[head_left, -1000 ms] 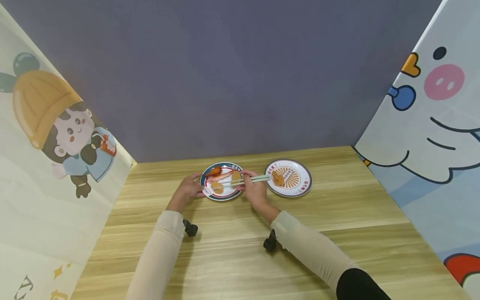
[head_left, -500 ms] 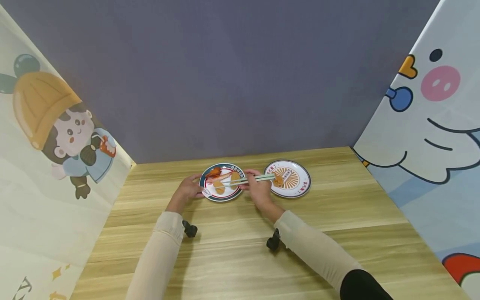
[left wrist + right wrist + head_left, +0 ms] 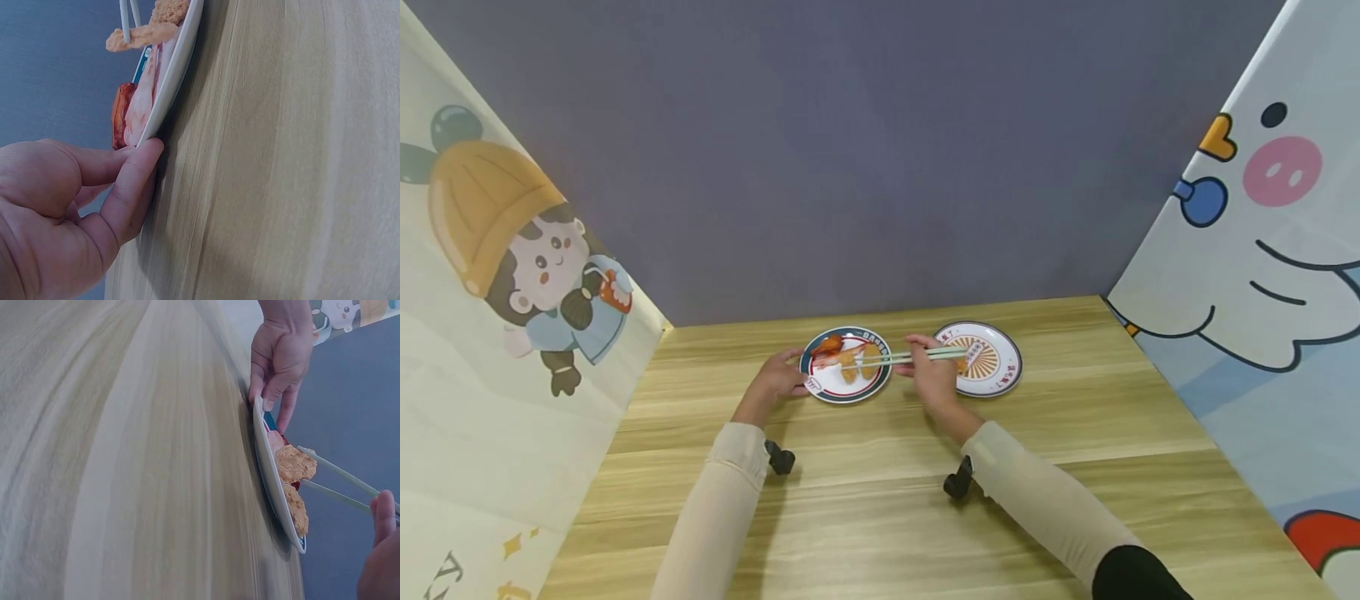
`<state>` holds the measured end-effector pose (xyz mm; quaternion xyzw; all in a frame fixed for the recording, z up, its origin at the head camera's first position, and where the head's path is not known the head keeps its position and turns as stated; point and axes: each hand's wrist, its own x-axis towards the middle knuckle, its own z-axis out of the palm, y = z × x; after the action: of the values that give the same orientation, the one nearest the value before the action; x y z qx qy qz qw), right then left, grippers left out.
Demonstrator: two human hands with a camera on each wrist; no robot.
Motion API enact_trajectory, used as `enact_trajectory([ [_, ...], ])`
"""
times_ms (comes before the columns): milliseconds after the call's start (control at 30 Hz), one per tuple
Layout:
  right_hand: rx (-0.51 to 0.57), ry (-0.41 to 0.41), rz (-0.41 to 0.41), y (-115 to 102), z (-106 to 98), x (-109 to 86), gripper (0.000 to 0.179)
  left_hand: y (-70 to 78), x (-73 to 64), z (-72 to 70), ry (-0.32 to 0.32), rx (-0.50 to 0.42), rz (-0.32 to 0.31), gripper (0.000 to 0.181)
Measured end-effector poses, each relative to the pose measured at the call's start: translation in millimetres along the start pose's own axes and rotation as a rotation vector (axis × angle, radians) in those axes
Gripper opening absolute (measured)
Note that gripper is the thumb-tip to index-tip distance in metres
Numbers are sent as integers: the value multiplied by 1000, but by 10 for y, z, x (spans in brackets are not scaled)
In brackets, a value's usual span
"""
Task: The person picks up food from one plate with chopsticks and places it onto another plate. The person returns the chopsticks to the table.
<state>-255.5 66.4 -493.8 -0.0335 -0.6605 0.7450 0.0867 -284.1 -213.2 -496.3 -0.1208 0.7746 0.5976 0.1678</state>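
My left hand point(image 3: 779, 377) pinches the left rim of a blue-edged plate point(image 3: 832, 392) between thumb and fingers, as the left wrist view also shows. In my right hand point(image 3: 931, 373) is a pair of pale green chopsticks point(image 3: 901, 360). Their tips squeeze a breaded nugget point(image 3: 142, 36), which hangs raised over this plate. A second nugget point(image 3: 296, 509) lies on the plate beneath, with a pink-and-white strip point(image 3: 142, 100) and a glossy reddish-brown piece point(image 3: 829, 344). My right hand partly covers the near left rim of a white sunburst plate point(image 3: 1000, 379).
A fried piece point(image 3: 961, 366) lies at the left side of the sunburst plate, partly behind the chopsticks. Both plates stand on a wooden table point(image 3: 865, 483) near a grey back wall point(image 3: 880, 167). Printed panels flank the table, left and right.
My right hand has moved rightward with the chopsticks, toward the sunburst plate. The nugget at their tips has shifted right and now hangs over the plate. My left hand has stayed at the rim.
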Motion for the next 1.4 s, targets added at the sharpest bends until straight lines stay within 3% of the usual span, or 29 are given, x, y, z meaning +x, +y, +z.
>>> enact_trajectory([
  [433, 76, 51, -2, -101, -197, 73, 26, -7, 0, 4, -3, 36, 13, 71],
  [1133, 52, 104, 48, -248, -561, 184, 23, -12, 8, -1, 7, 56, 8, 70],
  [1400, 48, 127, 7, -295, -726, 250, 31, -6, -10, -9, 9, 72, 6, 70],
])
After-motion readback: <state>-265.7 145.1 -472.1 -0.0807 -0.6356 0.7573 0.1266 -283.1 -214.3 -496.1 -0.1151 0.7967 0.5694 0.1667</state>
